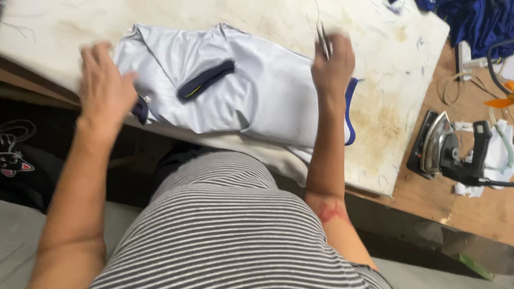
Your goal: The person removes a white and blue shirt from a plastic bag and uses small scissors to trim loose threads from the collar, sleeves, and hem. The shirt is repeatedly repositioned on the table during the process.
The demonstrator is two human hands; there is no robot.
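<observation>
A folded pale grey shirt (257,91) with a dark navy collar (206,80) and blue trim lies on the stained white padded board (396,80). My left hand (104,85) rests flat on the shirt's left edge, fingers spread. My right hand (333,61) is over the shirt's right side and grips a small metal tool (323,40), thin and pointed like snips or tweezers, blurred by motion.
An electric iron (444,150) stands on its side on the wooden table at the right, with cords and white scraps beside it. Dark blue fabric (476,21) is piled at the top right. A dark bag (16,160) sits low at the left.
</observation>
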